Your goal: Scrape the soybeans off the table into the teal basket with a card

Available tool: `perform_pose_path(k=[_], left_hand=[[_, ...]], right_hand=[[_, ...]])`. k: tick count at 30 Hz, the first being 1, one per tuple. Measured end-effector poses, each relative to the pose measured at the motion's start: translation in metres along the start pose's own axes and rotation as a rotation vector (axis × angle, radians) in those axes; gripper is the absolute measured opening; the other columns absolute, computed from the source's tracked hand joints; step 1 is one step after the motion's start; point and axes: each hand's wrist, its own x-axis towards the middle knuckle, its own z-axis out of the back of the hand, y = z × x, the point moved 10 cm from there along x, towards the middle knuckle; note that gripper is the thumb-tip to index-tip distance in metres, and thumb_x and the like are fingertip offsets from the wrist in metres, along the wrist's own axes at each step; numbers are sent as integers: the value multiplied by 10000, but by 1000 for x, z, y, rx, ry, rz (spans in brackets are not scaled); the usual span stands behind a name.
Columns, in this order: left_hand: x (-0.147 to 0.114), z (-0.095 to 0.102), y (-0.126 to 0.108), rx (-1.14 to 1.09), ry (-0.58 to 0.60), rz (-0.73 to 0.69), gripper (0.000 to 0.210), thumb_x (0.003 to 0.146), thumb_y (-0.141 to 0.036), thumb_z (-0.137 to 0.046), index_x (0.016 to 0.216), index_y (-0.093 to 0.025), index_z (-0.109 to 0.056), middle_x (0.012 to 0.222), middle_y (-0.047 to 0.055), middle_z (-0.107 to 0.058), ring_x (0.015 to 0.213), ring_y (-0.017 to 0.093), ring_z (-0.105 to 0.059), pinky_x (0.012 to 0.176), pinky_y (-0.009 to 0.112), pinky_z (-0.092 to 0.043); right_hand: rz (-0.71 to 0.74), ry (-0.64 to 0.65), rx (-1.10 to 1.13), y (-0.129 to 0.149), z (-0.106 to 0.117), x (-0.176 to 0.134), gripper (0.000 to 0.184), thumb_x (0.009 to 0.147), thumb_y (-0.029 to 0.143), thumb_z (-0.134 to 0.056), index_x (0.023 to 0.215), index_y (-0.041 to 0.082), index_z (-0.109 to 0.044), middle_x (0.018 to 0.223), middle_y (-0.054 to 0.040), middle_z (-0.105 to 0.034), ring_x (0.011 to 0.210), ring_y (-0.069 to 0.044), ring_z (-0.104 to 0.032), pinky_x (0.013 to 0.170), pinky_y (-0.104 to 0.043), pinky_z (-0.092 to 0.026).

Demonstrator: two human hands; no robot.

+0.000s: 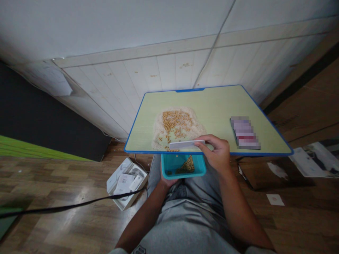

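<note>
My right hand [217,152] pinches one end of a flat white strip [185,144], which stands on its edge near the front of the table. A few soybeans lie between the strip and the blue table rim. Behind it are a patch of soybeans [172,120] and a spread of pale rice-like grains [157,128] around them. Below the table's front edge, my left hand [168,182] grips a teal plastic container [184,176] from its left side and underside; most of those fingers are hidden. Soybeans [188,164] are heaped in the container's right part.
The light green folding table [217,102] has a blue rim and stands against the wall. A phone [245,133] lies on its right side. On the floor at left is an open white box [127,183] with papers and cables. A black strap [79,204] crosses from the left.
</note>
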Motion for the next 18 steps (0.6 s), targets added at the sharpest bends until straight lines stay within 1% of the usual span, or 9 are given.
perform_pose_path(k=[3, 5, 9, 13, 16, 18], left_hand=[[2, 4, -1, 57, 6, -22, 708, 1094, -780, -767, 1615, -305, -840, 1783, 138, -857, 1812, 508, -660, 1524, 751, -533], [1, 3, -4, 84, 15, -46, 733, 1087, -815, -754, 1614, -314, -839, 1814, 125, -838, 1813, 512, -658, 1510, 723, -563], [-1, 0, -8, 160, 17, -59, 756, 1075, -843, -754, 1609, -314, -836, 1807, 130, -837, 1791, 530, -677, 1477, 742, -593], [1, 1, -7, 175, 38, -65, 792, 1046, -844, -803, 1640, -321, -827, 1789, 146, -844, 1786, 514, -683, 1507, 759, -556], [2, 2, -4, 119, 74, -59, 752, 1047, -823, -817, 1615, -332, -848, 1783, 128, -853, 1808, 495, -664, 1543, 735, -523], [2, 2, -3, 75, 85, -60, 720, 1056, -808, -815, 1603, -341, -859, 1798, 109, -847, 1823, 486, -651, 1560, 720, -503]], right_hand=[[2, -1, 8, 0, 0, -1, 143, 1053, 405, -999, 972, 287, -1005, 910, -58, -973, 815, -275, -933, 806, -359, -767], [-1, 0, 19, 0, 0, -1, 155, 1051, 417, -1007, 966, 287, -1001, 903, -59, -971, 806, -275, -931, 805, -360, -770], [-28, 14, 13, 1, 0, -1, 218, 1044, 473, -1016, 941, 282, -991, 887, -65, -964, 791, -276, -919, 800, -366, -771], [-25, 11, 7, 2, 1, -2, 214, 1030, 464, -1015, 926, 279, -991, 867, -59, -957, 767, -266, -905, 783, -351, -756], [-6, -15, 4, 4, 3, -3, 199, 1025, 449, -1019, 924, 281, -990, 857, -53, -952, 749, -261, -897, 764, -345, -742], [-2, -56, 1, 4, 5, -3, 190, 1027, 449, -1021, 937, 285, -987, 872, -54, -954, 765, -267, -902, 774, -355, -744]])
